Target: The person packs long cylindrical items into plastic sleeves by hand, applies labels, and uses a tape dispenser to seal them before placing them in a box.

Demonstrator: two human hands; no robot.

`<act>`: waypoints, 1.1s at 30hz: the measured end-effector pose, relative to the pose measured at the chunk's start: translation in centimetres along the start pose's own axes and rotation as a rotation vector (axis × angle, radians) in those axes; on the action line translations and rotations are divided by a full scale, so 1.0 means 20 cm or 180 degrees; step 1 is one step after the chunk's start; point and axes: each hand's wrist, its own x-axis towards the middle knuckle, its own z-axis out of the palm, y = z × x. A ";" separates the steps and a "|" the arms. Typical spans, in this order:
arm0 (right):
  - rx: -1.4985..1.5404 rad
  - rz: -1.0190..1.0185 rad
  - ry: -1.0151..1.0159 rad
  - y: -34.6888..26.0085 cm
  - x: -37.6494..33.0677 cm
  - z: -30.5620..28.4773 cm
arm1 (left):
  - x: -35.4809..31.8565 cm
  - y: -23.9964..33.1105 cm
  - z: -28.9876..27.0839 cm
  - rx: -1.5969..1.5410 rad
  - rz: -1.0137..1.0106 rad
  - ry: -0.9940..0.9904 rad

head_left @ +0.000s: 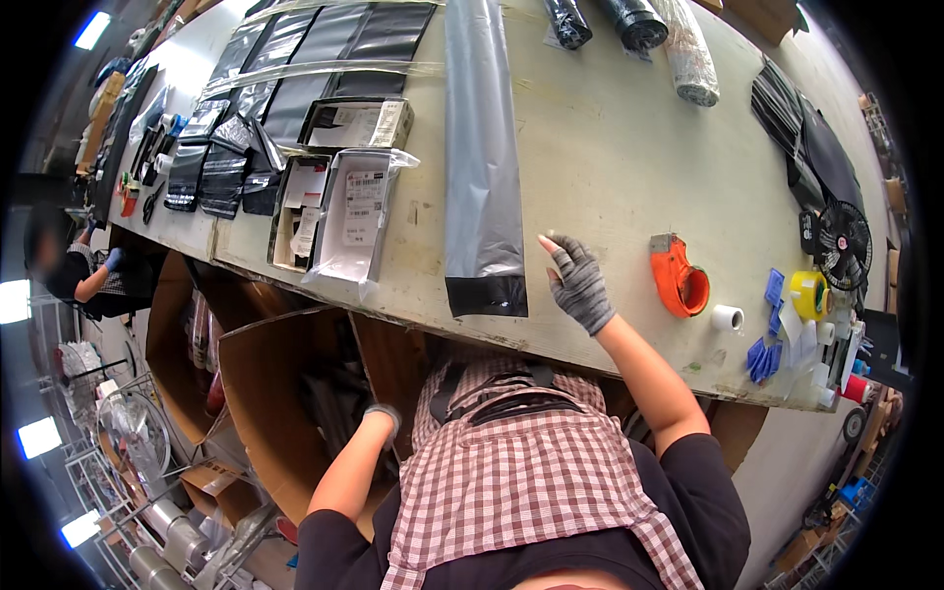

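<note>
A long grey plastic mailing bag point(482, 147) with a black band at its near end lies flat on the table, pointing toward me. My right hand point(578, 283), in a grey fingerless-tipped glove, is just right of the bag's near end. Its fingers are stretched out and nothing shows in them. Below the table edge, my left hand point(385, 417) reaches down beside an open cardboard box point(265, 403). Only the glove's cuff and back show there; the fingers are hidden. Dark plastic items point(329, 403) lie inside that box.
Left of the bag sit open boxes with labels point(362, 211) and black bags point(221, 177). An orange tape dispenser point(678, 277), a small white roll point(728, 318), yellow tape point(808, 295) and a fan point(844, 246) stand right. Wrapped rolls point(688, 59) lie far. Another person point(84, 270) works far left.
</note>
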 end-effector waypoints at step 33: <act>0.1193 0.1532 0.1528 -0.07 0.16 0.24 | 0.15 0.54 -1.49 -0.3728 0.0298 0.4128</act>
